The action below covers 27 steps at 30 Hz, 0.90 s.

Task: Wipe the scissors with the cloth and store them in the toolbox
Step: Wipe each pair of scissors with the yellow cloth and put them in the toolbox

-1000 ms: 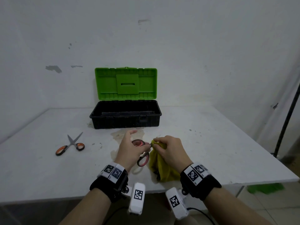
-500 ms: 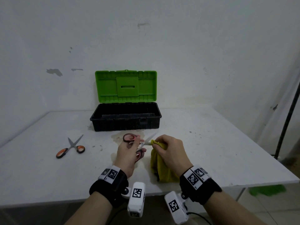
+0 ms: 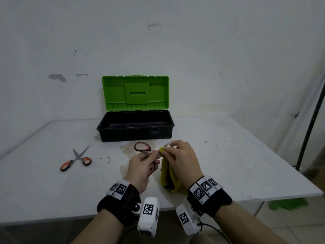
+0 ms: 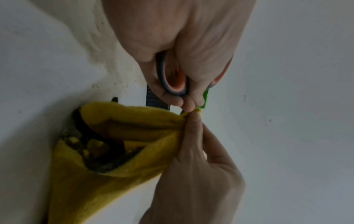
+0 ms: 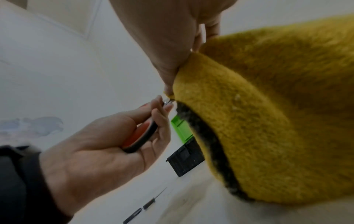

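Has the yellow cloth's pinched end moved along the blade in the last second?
Yes. The right hand has carried the yellow cloth tipward, towards the green-lidded black toolbox.

Head view: from above and behind, facing forward and down over table [image 3: 228, 155] toward wall. Wrist views: very near, along each palm. Shared by all three: cloth [image 3: 167, 175] at centre, toolbox [image 5: 184, 160] beyond.
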{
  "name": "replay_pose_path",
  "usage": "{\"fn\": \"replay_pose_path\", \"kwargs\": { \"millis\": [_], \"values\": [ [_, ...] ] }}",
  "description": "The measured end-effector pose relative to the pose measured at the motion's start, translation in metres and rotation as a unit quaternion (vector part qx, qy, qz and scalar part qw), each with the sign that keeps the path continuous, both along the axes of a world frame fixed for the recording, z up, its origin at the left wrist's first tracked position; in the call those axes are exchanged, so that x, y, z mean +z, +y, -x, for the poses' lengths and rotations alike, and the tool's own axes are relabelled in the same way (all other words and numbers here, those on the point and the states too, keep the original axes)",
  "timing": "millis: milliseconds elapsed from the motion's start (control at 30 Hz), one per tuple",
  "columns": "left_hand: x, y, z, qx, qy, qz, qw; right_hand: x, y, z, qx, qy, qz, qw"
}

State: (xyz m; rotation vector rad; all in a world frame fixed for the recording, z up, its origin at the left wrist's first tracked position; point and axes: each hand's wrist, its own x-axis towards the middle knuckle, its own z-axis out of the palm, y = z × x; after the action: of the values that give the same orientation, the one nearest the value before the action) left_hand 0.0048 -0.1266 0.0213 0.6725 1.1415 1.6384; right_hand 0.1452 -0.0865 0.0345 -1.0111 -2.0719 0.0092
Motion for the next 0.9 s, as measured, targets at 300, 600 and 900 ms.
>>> {"fn": "replay_pose_path", "kwargs": {
  "millis": [300,600,900],
  "values": [
    [-0.007,0.003,-0.009,0.015,-0.019,0.016,1.0,-0.012,0.001,-0.001,0.022,0.049,0.036,0.998],
    [-0.012,0.004,-0.017,0.029,0.023,0.008,0.999,-0.004,0.005,-0.002,0.019,-0.043,0.017,0.999],
    [-0.015,0.007,-0.011,0.036,0.015,0.029,0.999,0.013,0.022,-0.015,-0.049,0.009,0.03,0.998]
  ]
}}
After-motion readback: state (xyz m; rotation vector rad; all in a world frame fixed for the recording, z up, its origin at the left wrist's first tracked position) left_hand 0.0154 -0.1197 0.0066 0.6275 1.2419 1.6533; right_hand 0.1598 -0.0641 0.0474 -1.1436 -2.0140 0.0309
